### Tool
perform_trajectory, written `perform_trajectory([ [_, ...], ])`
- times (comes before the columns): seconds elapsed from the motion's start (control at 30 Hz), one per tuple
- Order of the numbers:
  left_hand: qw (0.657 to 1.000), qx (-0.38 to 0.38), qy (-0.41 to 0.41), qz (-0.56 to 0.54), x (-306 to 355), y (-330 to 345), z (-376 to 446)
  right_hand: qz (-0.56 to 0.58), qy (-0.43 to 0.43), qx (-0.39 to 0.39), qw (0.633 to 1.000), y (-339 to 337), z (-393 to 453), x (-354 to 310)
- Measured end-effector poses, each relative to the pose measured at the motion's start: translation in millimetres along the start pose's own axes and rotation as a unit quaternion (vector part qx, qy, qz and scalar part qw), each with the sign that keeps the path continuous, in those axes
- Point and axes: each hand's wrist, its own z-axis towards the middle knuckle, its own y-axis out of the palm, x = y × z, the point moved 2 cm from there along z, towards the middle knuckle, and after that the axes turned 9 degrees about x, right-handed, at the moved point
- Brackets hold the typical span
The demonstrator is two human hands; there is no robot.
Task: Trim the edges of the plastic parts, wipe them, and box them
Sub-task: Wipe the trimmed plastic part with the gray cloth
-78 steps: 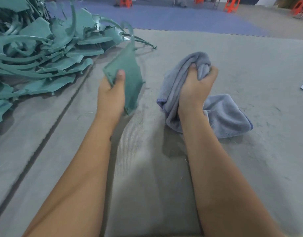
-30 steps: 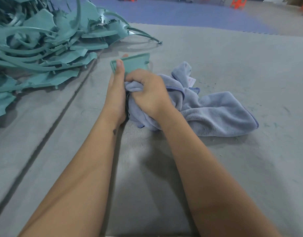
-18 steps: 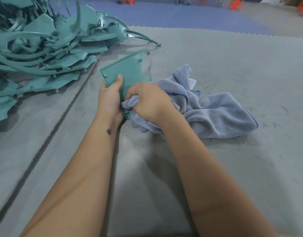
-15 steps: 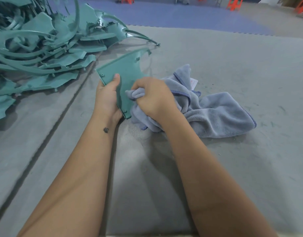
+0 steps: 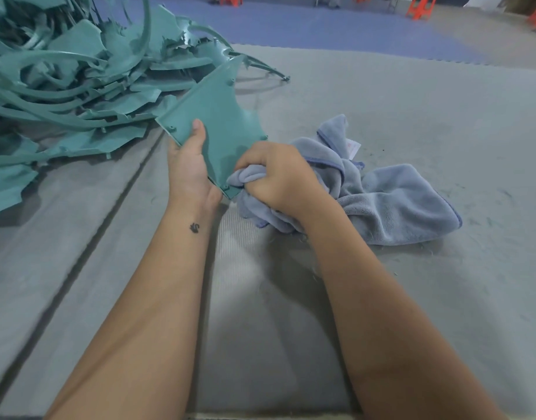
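Here, a flat green plastic part with small pegs (image 5: 213, 122) is held up off the grey mat (image 5: 291, 313) by the left hand (image 5: 189, 165). The thumb is laid on its front and the other fingers are hidden behind it, most likely curled to pinch it. The part is tilted so that its face can be reached.

A soft blue-grey cloth (image 5: 388, 204) is bunched tight in the right hand (image 5: 276, 177), whose fingers are curled round it. The cloth is pressed to the low corner of the part, so wiping seems to be the step in hand. The rest of the cloth is left lying on the mat.

A big heap of green plastic scraps and strips (image 5: 63, 95) is piled just to the left. Orange stools (image 5: 418, 6) are seen far behind. No box is seen.
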Motion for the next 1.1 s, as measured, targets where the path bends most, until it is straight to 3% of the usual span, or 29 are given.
perform_trajectory([
  [0.13, 0.999, -0.021, -0.047, 0.006, 0, 0, 0, 0.087, 0.102, 0.13, 0.982, -2, 0, 14],
  [0.27, 0.996, -0.059, -0.06, -0.025, 4, -3, -2, 0.161, 0.167, 0.294, 0.927, -9, -4, 29],
  [0.4, 0.993, -0.095, -0.061, 0.027, 10, -5, -2, 0.332, 0.262, 0.382, 0.822, -22, -7, 42],
  [0.47, 0.988, -0.113, -0.064, 0.086, 9, -3, -5, 0.365, 0.266, 0.398, 0.799, -25, -9, 45],
  [0.53, 0.983, -0.114, -0.065, 0.125, 7, -1, -9, 0.34, 0.229, 0.368, 0.835, -22, -9, 40],
  [0.63, 0.986, -0.092, -0.036, 0.135, 8, 0, -10, 0.212, 0.128, 0.321, 0.914, -12, -6, 30],
  [0.83, 0.992, -0.054, -0.007, 0.114, 5, -2, -7, 0.065, -0.025, 0.248, 0.966, 4, -6, 15],
  [0.93, 0.988, -0.043, -0.028, 0.143, 4, -3, -7, 0.11, 0.033, 0.19, 0.975, 2, -3, 19],
  [1.1, 0.976, -0.065, -0.069, 0.199, 18, -10, -6, 0.187, 0.191, 0.246, 0.932, -5, -2, 39],
])
